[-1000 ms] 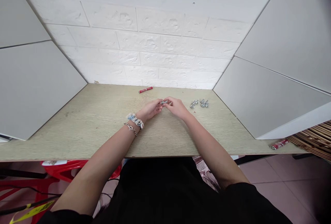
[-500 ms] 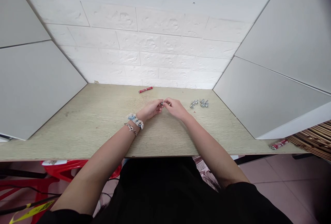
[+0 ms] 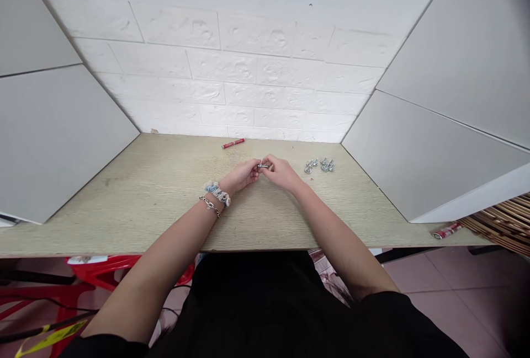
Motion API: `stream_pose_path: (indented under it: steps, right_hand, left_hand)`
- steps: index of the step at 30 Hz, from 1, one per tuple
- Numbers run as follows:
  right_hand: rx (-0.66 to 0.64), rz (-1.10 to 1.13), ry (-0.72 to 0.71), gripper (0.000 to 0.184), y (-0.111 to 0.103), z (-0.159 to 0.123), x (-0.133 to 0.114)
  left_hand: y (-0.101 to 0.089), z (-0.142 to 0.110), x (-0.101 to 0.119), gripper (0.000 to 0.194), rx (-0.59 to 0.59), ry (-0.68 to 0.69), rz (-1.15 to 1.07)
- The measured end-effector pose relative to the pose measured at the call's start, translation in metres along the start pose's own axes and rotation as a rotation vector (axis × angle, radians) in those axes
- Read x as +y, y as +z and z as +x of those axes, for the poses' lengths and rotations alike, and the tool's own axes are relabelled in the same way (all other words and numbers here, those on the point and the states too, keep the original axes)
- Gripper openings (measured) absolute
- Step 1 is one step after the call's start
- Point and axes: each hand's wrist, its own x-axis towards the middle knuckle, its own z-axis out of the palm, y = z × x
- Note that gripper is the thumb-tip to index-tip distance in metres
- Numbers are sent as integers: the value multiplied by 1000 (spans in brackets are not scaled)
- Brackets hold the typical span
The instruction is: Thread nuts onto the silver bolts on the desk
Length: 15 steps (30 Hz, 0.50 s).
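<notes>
My left hand (image 3: 243, 174) and my right hand (image 3: 280, 170) meet at the middle of the wooden table (image 3: 157, 192). Between their fingertips they pinch one small silver metal fastener (image 3: 262, 165), too small to tell its exact shape. My left wrist wears a cloth scrunchie (image 3: 216, 191) and a chain bracelet. A small heap of several more silver fasteners (image 3: 319, 165) lies on the table just right of my right hand, apart from it.
A red pen-like stick (image 3: 233, 143) lies near the white brick wall behind my hands. Grey panels stand at the table's left (image 3: 58, 137) and right (image 3: 434, 154). A small red wrapper (image 3: 447, 230) lies at the front right edge, beside a wicker basket (image 3: 503, 220).
My fingers have shifted slightly around the small fastener; both hands stay in the same spot. Nothing else on the table has moved.
</notes>
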Motion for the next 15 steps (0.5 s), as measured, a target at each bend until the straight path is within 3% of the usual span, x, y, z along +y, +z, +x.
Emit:
stream_pose_path:
  steps: [15]
  right_hand:
    - [-69,22,-4,16,4,-2,-1]
  left_hand:
    - [5,-4,4,16,36,-20,41]
